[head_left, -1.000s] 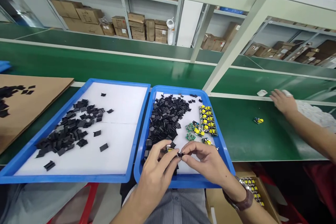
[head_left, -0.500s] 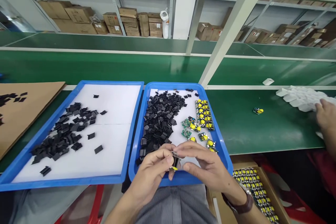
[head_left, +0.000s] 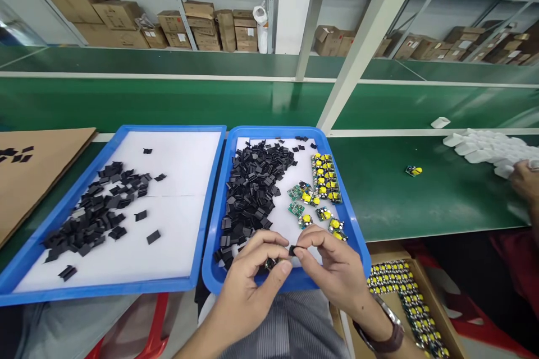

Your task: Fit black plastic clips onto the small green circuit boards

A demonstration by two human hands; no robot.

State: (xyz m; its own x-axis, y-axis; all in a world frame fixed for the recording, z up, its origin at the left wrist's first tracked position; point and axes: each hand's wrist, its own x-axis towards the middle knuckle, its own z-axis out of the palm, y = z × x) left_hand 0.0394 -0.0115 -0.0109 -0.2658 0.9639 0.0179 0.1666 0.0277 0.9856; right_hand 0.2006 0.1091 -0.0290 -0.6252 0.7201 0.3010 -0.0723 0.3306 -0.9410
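Both my hands work over the front edge of the right blue tray [head_left: 364, 258]. My left hand [head_left: 259, 272] curls around a small circuit board [head_left: 272, 263], which is mostly hidden by the fingers. Between thumb and fingertips, my right hand [head_left: 332, 266] pinches a small black piece [head_left: 292, 250] close to the left fingertips. Behind the hands, a heap of black pieces [head_left: 256, 190] fills the tray's left side. Boards with yellow parts [head_left: 326, 176] stand in rows at its right, and a few loose green boards [head_left: 296, 208] lie between.
A second blue tray [head_left: 185, 219] with more black pieces lies at left, beside a cardboard sheet [head_left: 46, 174]. Below right, a carton [head_left: 389, 305] holds rows of boards. One board [head_left: 413, 170] lies on the green table, near white parts [head_left: 484, 148] and another person's hand [head_left: 525, 182].
My hands have shifted: the right one now pinches the black piece beside the left fingertips, while the left keeps the board. The other person's hand has moved right and slightly down. The view has shifted slightly.
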